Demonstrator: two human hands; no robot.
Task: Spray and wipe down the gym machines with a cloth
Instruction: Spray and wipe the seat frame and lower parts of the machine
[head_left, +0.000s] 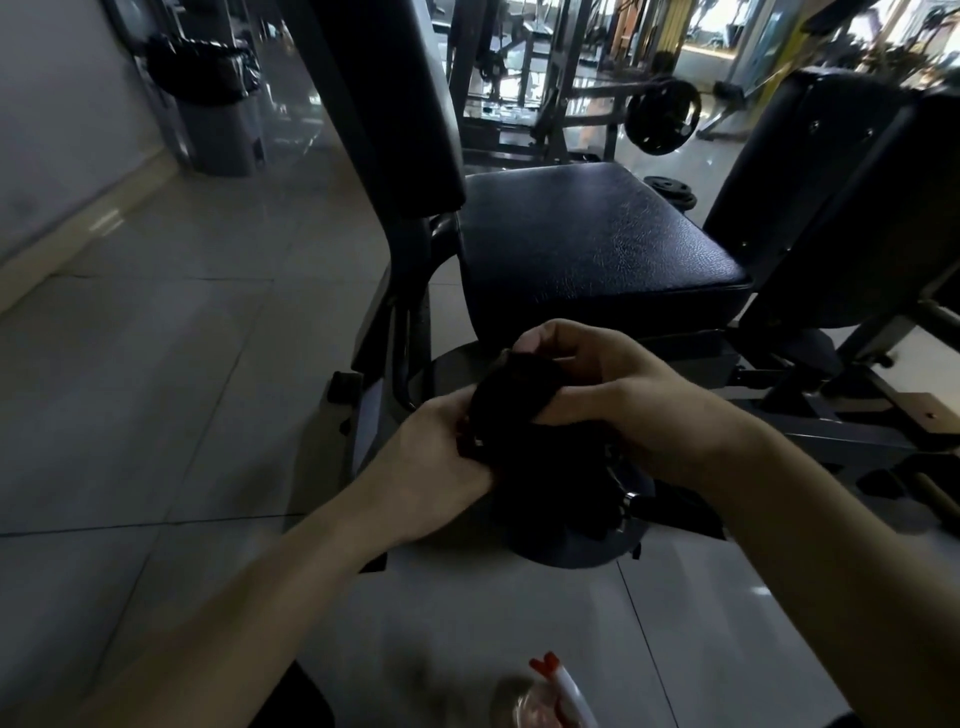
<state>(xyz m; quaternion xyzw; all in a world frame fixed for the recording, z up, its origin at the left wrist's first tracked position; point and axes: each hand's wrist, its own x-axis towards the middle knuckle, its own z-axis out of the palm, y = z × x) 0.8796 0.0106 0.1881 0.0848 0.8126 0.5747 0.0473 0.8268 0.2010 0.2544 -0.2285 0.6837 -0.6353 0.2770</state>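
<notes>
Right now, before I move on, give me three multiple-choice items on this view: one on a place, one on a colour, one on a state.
1. Where does the spray bottle show?
A. top left corner
B. bottom edge of the view
C. right edge

2. What colour is the cloth?
A. white
B. black
C. yellow

3. What are the left hand and right hand doing?
A. both grip the cloth
B. both hang open
C. one holds the spray bottle

Answers:
1. B, its white and red nozzle pokes in at the bottom.
2. B, the bundle looks black.
3. A, the fingers of both hands curl round the cloth.
</notes>
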